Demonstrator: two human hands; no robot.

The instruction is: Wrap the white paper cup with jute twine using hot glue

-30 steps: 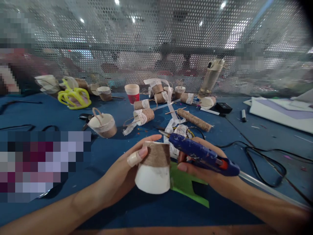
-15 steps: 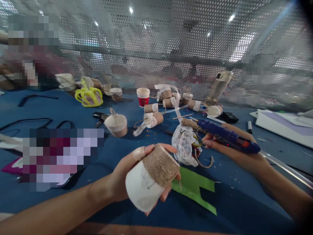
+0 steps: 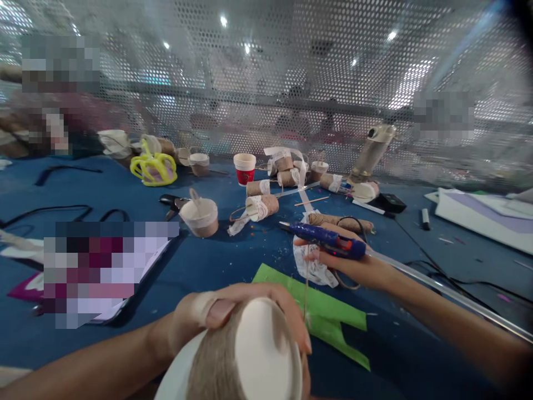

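Note:
My left hand [image 3: 250, 293] is wrapped round a white paper cup [image 3: 266, 350], with a bandage-like strip near the thumb. A band of brown twine [image 3: 216, 358] covers part of the cup's side, and its flat white end faces up toward me. In my right hand [image 3: 350, 265] lies a blue glue gun [image 3: 328, 239], its metal tip pointing left, with a clear glue stick [image 3: 420, 283] trailing from its back. A thin strand of twine [image 3: 307, 289] runs from my right fingertips down to the cup. White lace [image 3: 314, 269] is partly hidden behind that hand.
A green sheet [image 3: 333, 316] with a notch lies beyond the cup. Farther back are a twine-wrapped cup [image 3: 206, 222], a red cup [image 3: 245, 173], a yellow crown-like piece [image 3: 154, 169] and a bottle [image 3: 370, 153]. Black cables [image 3: 428, 250] cross the right side; a perforated screen [image 3: 266, 72] stands behind.
My left hand has brought the cup lower and nearer, turning its flat end upward. My right hand has moved left with the glue gun, and a twine strand now stretches to the cup.

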